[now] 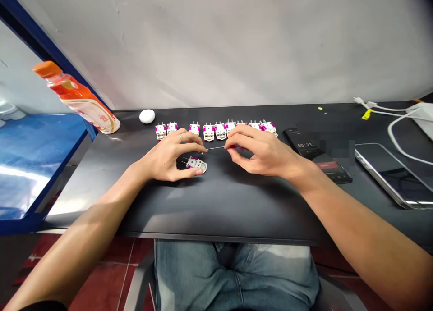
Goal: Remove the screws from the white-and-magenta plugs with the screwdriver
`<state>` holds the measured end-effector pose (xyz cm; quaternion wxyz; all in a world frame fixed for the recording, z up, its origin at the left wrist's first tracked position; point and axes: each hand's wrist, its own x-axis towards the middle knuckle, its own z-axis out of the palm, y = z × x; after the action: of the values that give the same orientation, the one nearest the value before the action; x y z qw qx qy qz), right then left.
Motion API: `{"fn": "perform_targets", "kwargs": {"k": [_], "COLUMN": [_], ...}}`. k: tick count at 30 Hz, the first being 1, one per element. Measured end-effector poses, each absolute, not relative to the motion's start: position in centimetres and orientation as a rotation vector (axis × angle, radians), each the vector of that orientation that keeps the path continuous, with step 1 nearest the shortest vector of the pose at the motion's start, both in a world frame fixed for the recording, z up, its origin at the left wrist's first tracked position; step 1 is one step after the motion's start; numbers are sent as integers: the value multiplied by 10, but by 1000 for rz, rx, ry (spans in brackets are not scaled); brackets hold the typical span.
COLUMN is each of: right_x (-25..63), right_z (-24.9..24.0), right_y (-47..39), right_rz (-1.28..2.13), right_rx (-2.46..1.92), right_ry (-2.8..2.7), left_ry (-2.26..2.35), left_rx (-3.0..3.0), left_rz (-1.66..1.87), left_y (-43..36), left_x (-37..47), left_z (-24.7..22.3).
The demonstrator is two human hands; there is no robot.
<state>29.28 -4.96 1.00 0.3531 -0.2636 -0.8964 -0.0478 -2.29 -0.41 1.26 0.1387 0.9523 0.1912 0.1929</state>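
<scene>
A small white and purple plug insert (196, 165) with metal pins lies on the black table, its pins pointing left. My left hand (172, 155) arches around it, thumb along its near edge and fingers apart; whether the hidden fingers press on it is unclear. The index fingertip is close to the tip of a thin metal shaft (215, 148), which looks like a small screwdriver. My right hand (259, 148) pinches this tool, with a bit of reddish-purple handle showing between the fingers. Behind both hands stands a row of several similar plug inserts (209, 132), partly covered by my hands.
A bottle with an orange cap (88, 102) and a white rounded object (147, 116) stand at the back left. To the right lie a black phone (313, 151) showing a timer, a silver-edged device (399, 176) and a white cable (394, 128). A grey wall rises behind the table.
</scene>
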Motion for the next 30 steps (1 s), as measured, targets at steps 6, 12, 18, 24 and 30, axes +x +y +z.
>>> {"fn": "perform_targets", "kwargs": {"k": [6, 12, 18, 24, 30], "right_x": [291, 293, 295, 294, 293], "right_z": [10, 11, 14, 9, 8], "right_y": [-50, -51, -52, -52, -52], "right_rz": [-104, -125, -260, -259, -232], "right_rx": [-694, -676, -709, -755, -712], "right_ry": [-2311, -2277, -2127, -2087, -2080], "left_ry": [634, 674, 607, 622, 809], "left_rx": [2746, 2745, 2738, 2786, 2835], "left_rz": [406, 390, 532, 401, 430], "left_y": [-5, -3, -1, 9, 15], "left_x": [-19, -20, -25, -37, -50], "left_z": [6, 4, 9, 17, 23]}}
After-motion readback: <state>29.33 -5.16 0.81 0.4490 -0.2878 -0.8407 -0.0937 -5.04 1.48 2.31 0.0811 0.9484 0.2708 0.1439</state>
